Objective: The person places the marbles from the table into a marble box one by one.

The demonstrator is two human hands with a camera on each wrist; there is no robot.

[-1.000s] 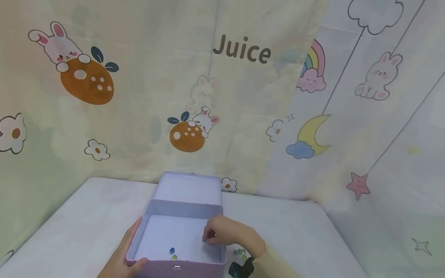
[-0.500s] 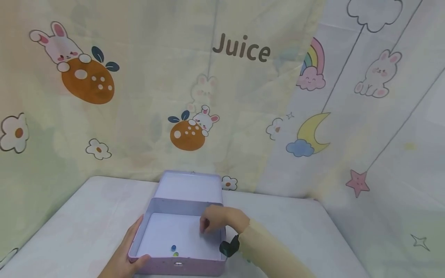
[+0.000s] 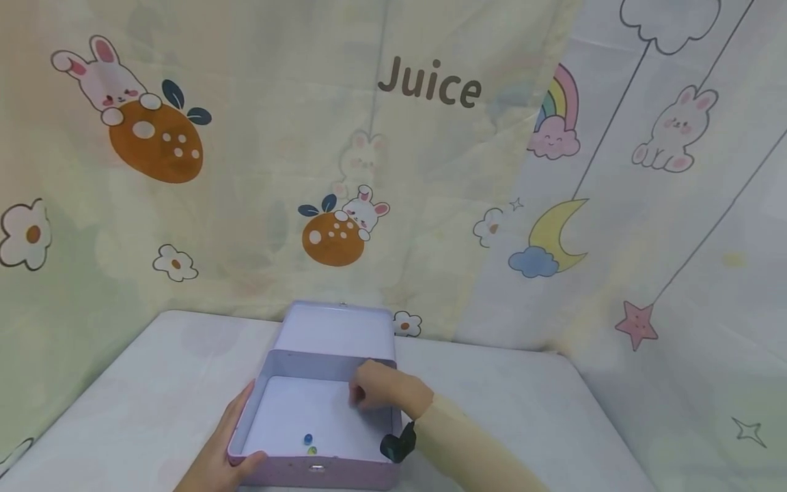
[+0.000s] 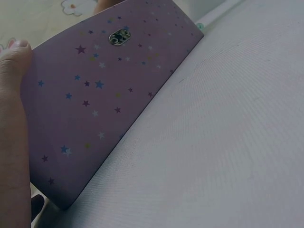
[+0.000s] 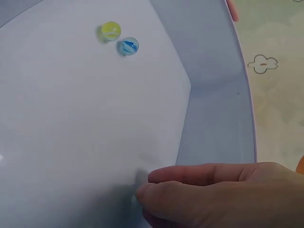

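Box floor point(image 5: 71, 118) mostly free; two marbles point(image 5: 118, 39) near front wall.

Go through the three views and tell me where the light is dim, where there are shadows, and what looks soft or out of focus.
Head view: bright, even, washed-out light; the marbles in the tin box look tiny and soft. Left wrist view: dim and greyish, the left hand at the edge is blurred. Right wrist view: well lit, the marbles are sharp, and the right hand casts a faint shadow on the box floor.
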